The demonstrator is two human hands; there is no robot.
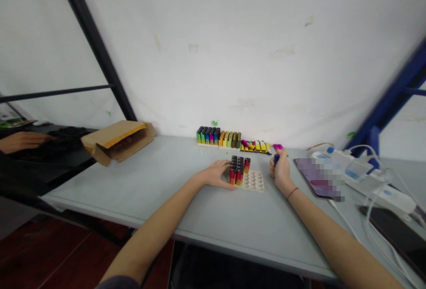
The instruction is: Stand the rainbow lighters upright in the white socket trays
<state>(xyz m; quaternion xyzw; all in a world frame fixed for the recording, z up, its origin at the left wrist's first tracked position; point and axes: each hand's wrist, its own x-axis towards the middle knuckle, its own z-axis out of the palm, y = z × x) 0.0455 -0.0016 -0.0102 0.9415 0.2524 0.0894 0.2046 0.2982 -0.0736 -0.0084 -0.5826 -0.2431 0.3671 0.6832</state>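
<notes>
So we've got a blue lighter pinched upright in our right hand, fingers closed round it, just off the right end of the white tray. That tray sits about mid-table, closer to the back edge than the front. Its left part is packed with red-and-black lighters standing up, and the right part is all bare sockets.

Our left hand lies palm-down against the tray's left side, fingertips at the standing lighters. We honestly can't tell if it's gripping anything or just bracing. The two hands are apart, with the tray between them.

Our read: we're mid-fill, one lighter in hand and not yet seated. Seating it would mean keeping it vertical, lining it up over an open socket next to the filled ones, and not knocking the neighbours.

Along the back edge by the wall there's a row of coloured lighters, then a flat yellow bunch and a couple of pink ones. A phone and power strip sit toward the right edge, and an open cardboard box at the back-left corner. Someone else's hand rests on the next bench over.
</notes>
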